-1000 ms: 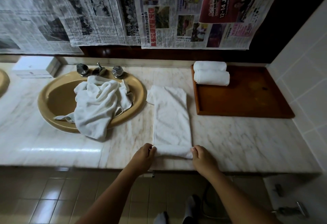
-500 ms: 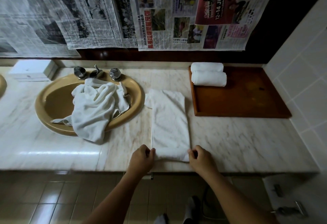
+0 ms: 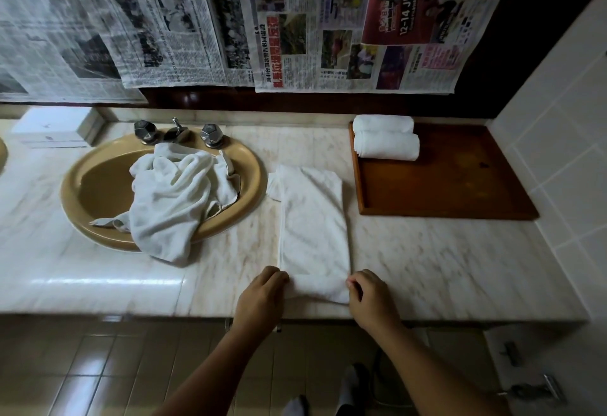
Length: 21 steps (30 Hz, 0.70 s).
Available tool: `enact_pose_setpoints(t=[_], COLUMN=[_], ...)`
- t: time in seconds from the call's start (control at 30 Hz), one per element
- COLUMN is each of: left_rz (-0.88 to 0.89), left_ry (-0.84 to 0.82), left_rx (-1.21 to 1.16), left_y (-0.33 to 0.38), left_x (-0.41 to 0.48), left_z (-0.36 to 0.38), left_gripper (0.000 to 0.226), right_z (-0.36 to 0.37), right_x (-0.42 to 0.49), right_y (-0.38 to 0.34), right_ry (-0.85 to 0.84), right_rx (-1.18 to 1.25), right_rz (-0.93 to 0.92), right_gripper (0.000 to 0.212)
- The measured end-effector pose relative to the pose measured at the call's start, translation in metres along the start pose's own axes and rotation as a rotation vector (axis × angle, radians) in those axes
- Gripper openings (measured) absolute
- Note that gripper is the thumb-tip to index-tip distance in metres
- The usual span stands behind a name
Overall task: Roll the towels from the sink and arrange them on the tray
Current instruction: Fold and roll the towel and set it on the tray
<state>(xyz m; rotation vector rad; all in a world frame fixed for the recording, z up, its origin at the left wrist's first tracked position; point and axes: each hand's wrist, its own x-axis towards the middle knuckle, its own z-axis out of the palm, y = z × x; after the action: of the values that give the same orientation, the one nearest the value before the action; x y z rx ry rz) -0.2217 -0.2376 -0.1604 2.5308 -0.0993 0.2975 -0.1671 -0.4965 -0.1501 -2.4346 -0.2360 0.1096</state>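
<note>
Rolling step: your left hand (image 3: 261,297) and right hand (image 3: 371,297) pinch the folded towel (image 3: 313,228) at the counter's (image 3: 443,261) front edge; roll it evenly rearward.

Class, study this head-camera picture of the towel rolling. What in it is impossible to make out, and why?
Head view:
Heap of towels in the sink: count hidden by its own folds.
Back roll on the tray: partly covered by the front roll.
Second basin: cut off by the left edge.
Newspaper small print: blurred, too small.
</note>
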Motion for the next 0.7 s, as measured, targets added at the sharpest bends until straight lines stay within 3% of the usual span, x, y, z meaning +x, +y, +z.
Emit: enact_pose_setpoints(t=[0.17, 0.27, 0.4, 0.6, 0.7], left_rz=[0.169, 0.045, -0.095, -0.124, -0.101], left_ry=[-0.037, -0.092, -0.162, -0.160, -0.218], left_rx=[0.067, 0.023, -0.063, -0.119, -0.153], left_y=[0.002, -0.004, -0.003, 0.000, -0.004], left_x=[-0.006, -0.007, -0.001, 0.001, 0.000], left_z=[-0.009, -0.007, -0.007, -0.007, -0.008], left_gripper=[0.020, 0.031, 0.031, 0.026, 0.024], right_z=[0.001, 0.003, 0.007, 0.011, 0.014], right_x=[-0.011, -0.004, 0.001, -0.010, -0.007], right_y=[0.005, 0.004, 0.004, 0.008, 0.008], right_ry=[0.036, 0.083, 0.027, -0.034, -0.099], right_rx=[0.098, 0.121, 0.110, 0.082, 0.064], right_rz=[-0.098, -0.037, 0.088, 0.025, 0.092], right_gripper=[0.012, 0.010, 0.006, 0.041, 0.043])
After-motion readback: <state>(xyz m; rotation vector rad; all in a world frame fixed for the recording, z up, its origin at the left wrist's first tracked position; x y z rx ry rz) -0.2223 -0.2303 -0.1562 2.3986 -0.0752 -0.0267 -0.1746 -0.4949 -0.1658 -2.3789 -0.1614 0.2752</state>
